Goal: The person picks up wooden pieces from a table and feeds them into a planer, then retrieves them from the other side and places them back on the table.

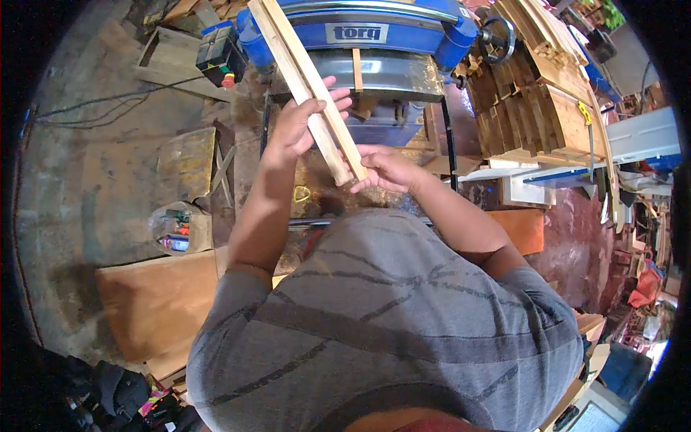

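Observation:
Two long, narrow wooden strips, a left one [286, 63] and a right one [305, 63], lie side by side at a slant in front of my chest. My left hand [301, 121] supports them around the middle, thumb over the top and fingers spread out beyond the far side. At their near ends, my right hand [387, 168] grips with thumb above and fingers beneath. The strips' far ends reach over a blue machine [425, 32] labelled "torq". A short wooden piece [357, 70] rests on its metal bed [403, 68].
A handwheel [497, 39] is at the machine's right, and a control box with a red button [228, 80] at its left. Stacked timber [529, 129] stands on the right. On the left floor are cables, a bag of bottles [180, 229] and a wooden board [162, 302].

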{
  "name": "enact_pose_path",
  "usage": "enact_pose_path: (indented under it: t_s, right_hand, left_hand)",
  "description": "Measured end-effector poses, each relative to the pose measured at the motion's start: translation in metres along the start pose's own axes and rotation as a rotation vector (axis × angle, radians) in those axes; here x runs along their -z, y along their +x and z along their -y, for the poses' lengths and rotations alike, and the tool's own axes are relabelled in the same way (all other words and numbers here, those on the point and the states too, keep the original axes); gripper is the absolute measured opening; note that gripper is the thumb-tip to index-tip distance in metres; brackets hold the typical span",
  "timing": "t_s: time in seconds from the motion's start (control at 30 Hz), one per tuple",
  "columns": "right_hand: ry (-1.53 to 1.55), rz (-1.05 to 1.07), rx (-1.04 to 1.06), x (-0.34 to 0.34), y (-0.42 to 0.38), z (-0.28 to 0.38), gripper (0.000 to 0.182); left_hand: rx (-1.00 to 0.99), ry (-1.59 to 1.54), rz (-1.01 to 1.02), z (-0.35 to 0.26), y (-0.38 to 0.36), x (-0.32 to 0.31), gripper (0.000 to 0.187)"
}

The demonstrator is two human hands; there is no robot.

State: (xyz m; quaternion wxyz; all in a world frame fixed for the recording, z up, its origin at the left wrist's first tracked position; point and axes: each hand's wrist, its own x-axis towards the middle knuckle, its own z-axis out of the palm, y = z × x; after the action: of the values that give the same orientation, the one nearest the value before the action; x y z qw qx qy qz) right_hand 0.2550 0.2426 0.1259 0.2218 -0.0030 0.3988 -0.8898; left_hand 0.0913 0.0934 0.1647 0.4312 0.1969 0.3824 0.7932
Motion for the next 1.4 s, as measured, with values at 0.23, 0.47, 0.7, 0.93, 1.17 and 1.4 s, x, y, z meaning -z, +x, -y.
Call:
enact_pose_path:
  t_s: [0.23, 0.47, 0.7, 0.93, 1.17, 1.4]
  right_hand:
    - [-0.156, 0.064, -0.007, -0.007, -0.003, 0.012, 0.043]
    - [-0.440, -0.084, 0.026, -0.013, 0.004, 0.009, 0.037]
    - [-0.717, -0.389, 0.297, -0.010, 0.006, -0.011, 0.037]
    - [-0.834, -0.453, 0.294, -0.014, 0.003, -0.011, 0.044]
    - [-0.838, -0.472, 0.341, -0.010, 0.001, -0.016, 0.040]
    - [-0.100, -0.253, 0.057, -0.005, -0.003, -0.016, 0.025]
  left_hand:
    - [-0.053, -0.017, 0.050, -0.004, 0.000, 0.004, 0.066]
    - [-0.108, 0.098, -0.064, -0.007, -0.007, -0.005, 0.056]
    - [-0.135, 0.085, -0.073, -0.005, -0.008, -0.012, 0.053]
    - [-0.125, 0.083, -0.011, 0.000, -0.005, -0.004, 0.051]
    - [-0.132, 0.046, 0.009, 0.003, -0.002, -0.002, 0.049]
    - [-0.126, 0.096, -0.140, 0.021, 0.007, 0.011, 0.040]
